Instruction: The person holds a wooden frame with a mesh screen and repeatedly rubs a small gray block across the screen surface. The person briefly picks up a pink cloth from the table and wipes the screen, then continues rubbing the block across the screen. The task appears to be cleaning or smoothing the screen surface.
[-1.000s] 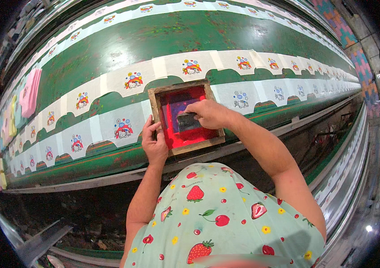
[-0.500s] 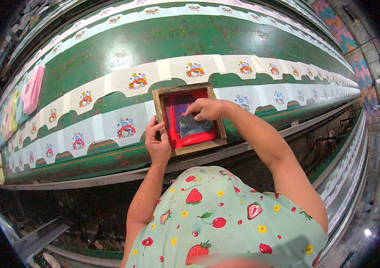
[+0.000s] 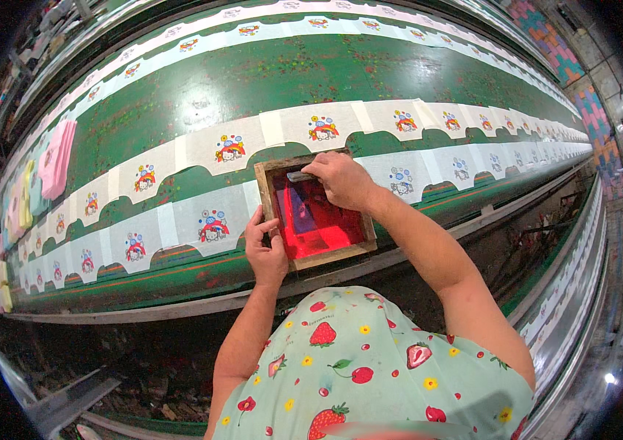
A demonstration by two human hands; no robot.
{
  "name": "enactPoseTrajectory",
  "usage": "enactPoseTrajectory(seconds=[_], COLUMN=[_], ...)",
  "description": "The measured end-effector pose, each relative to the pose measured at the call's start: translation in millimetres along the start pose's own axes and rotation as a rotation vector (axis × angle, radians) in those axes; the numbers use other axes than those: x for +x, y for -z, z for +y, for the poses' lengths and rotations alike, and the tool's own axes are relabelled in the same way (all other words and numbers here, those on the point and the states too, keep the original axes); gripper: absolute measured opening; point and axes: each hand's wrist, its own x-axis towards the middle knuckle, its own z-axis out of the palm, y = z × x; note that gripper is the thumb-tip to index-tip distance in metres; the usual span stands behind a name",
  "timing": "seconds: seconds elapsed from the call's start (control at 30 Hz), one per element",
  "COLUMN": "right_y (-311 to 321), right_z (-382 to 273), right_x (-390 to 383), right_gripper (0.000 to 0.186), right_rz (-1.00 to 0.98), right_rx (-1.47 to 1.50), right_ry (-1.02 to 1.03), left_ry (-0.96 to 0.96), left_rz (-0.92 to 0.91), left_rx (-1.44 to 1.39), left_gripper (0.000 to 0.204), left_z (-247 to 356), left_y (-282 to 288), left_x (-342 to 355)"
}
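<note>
A wooden-framed printing screen [image 3: 333, 258] lies on the near row of pale fabric pieces. Red ink [image 3: 330, 240] covers much of its mesh, with a purple-blue area at the left. My left hand [image 3: 266, 253] is closed on the frame's left side, fingers bent along the wood. Inside the far end of the frame, my right hand [image 3: 344, 182] grips a squeegee [image 3: 299, 176] from above. Only the squeegee's left end shows; my fingers hide the rest. Beside the screen on the left lies a fabric piece with a rainbow character print [image 3: 212, 226].
A long green table [image 3: 282, 73] carries several rows of printed fabric pieces [image 3: 229, 148]. Pink, yellow and green pieces [image 3: 55, 161] hang stacked at the left. Right of the screen, the near-row prints [image 3: 402, 180] are blue outlines. A rail [image 3: 392, 246] runs along the near edge.
My right hand has moved the squeegee from the screen's middle to its far end, tilting it upright. More red mesh shows below. My left hand stays at the frame; the whole view has shifted slightly.
</note>
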Motion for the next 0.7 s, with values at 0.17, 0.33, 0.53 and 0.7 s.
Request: enactPoseTrajectory(seconds=[0.17,0.33,0.53,0.7], right_y=[-2.0,-6.3,-8.3,-8.0], right_z=[-6.8,-25.4,-64.3,-92.8], right_x=[-10.5,-31.9,-77.2,-109.7], right_gripper=[0.042,0.048,0.041,0.046], right_rz=[-0.045,-0.113,-0.041,-0.088], right_rx=[-0.057,-0.075,-0.079,-0.015], right_ry=[-0.037,-0.055,0.008,-0.043], left_ry=[-0.052,-0.019,0.011,0.019], left_rz=[-0.010,-0.011,0.007,-0.005], left_rx=[0.073,-0.007,-0.027,0.043], left_gripper=[0.025,0.034,0.037,0.038], left_z=[0.3,3.1,4.7,2.4], left_y=[1.5,0.7,0.9,0.9], left_x=[1.3,1.2,1.0,0.8])
